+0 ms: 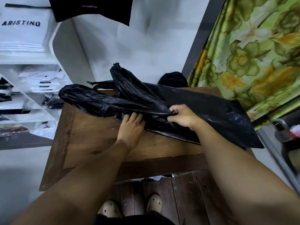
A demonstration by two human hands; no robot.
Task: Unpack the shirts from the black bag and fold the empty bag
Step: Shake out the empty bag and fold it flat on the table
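Progress: the black bag (211,111) looks emptied. It lies slack and mostly flat across the far half of the wooden table (97,140), with no bulge of contents. No shirts show on the table. Packaged white garments sit in the white shelves (24,95) on your left, but whether they came from this bag can't be told. By my reading the unpacking is done and the folding has only begun.

Bag: thin, glossy plastic, heavily creased. The right part is spread flat, with a corner hanging off the table edge near the floral curtain (251,54). The left part is bunched into two long ropy ridges, and the handles trail at the back.

Grip: your left hand (131,125) lies with fingers fairly straight, pressing the plastic down. Your right hand (180,116) pinches a gathered fold between thumb and curled fingers.
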